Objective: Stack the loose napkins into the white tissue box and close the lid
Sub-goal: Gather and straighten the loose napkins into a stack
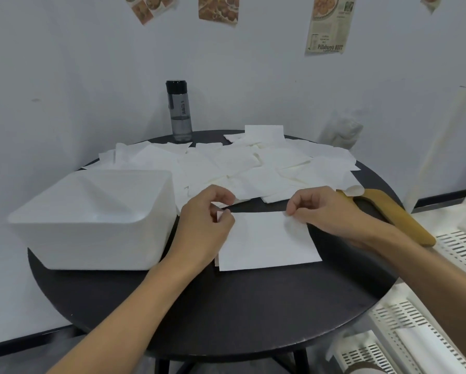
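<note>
A white napkin (pixel 267 241) lies flat on the round black table (pixel 226 314) in front of me. My left hand (pixel 207 220) pinches its far left corner, and my right hand (pixel 321 209) pinches its far right corner. To the left stands the open white tissue box (pixel 91 238); I cannot tell what lies inside it. Several loose napkins (pixel 253 166) are spread in an overlapping heap across the far half of the table. A wooden lid (pixel 388 211) lies at the table's right edge, partly under my right forearm.
A dark water bottle (pixel 179 112) stands at the back of the table against the wall. White slotted baskets (pixel 429 333) sit low on the right, beside the table. Paper posters hang on the wall behind.
</note>
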